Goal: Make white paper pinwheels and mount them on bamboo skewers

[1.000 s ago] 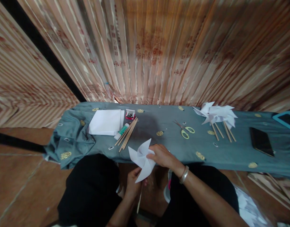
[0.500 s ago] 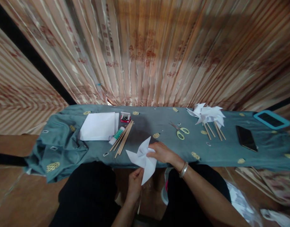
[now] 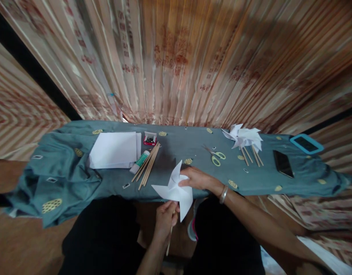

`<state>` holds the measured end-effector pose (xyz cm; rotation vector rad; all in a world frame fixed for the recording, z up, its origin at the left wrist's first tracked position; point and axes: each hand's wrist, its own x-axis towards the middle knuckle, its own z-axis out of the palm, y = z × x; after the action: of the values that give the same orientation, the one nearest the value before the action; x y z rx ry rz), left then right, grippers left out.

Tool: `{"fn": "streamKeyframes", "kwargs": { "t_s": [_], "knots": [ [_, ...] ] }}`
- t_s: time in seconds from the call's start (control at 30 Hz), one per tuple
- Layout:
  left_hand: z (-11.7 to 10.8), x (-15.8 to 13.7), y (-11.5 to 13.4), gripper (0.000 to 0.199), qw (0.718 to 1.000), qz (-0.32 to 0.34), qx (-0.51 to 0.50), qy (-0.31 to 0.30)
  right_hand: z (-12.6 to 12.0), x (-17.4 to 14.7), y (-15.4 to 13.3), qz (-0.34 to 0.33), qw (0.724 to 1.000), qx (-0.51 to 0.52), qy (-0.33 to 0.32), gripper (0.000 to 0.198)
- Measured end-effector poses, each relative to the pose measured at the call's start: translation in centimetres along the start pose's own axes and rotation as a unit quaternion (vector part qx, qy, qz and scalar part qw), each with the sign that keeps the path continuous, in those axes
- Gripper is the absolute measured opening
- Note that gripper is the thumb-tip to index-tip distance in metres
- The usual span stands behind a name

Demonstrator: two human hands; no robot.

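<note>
A white paper pinwheel [image 3: 172, 191] is held over the front edge of the cloth-covered table, above my lap. My left hand [image 3: 166, 220] is closed around its thin wooden stick [image 3: 169, 241], just below the blades; the stick's lower end sticks out under the fist. My right hand [image 3: 196, 178], with a bracelet at the wrist, pinches the paper near the pinwheel's centre from the right side. Its fingertips behind the paper are hidden. Left of the pinwheel lie several loose wooden sticks [image 3: 148, 168] beside a glue stick [image 3: 140, 160].
White paper sheets [image 3: 112, 151] are stacked at left, near a small red box [image 3: 150, 139] of dark pins. Green-handled scissors [image 3: 215, 156] lie right of centre. Farther right are finished pinwheels [image 3: 246, 138], a black phone [image 3: 283, 163] and a blue-framed tablet [image 3: 307, 144]. A curtain hangs behind.
The pinwheel has turned slightly in my hands, and my left hand has shifted a little up and right along it. More of the stick shows now. The camera view has shifted somewhat.
</note>
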<state>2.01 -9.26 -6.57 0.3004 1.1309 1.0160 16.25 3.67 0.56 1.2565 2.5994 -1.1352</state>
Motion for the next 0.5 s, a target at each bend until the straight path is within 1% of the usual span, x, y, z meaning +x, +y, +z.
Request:
{"fn": "streamKeyframes", "kwargs": {
  "t_s": [0.23,0.5],
  "knots": [
    [0.11,-0.46,0.50,0.052,1.000,-0.006,-0.013,-0.015,0.19,0.02,0.13,-0.005,1.000,0.001,-0.006,0.022],
    [0.10,0.02,0.07,0.049,1.000,-0.007,-0.013,-0.015,0.23,-0.13,0.23,-0.013,1.000,0.008,0.007,0.025]
  ]
}}
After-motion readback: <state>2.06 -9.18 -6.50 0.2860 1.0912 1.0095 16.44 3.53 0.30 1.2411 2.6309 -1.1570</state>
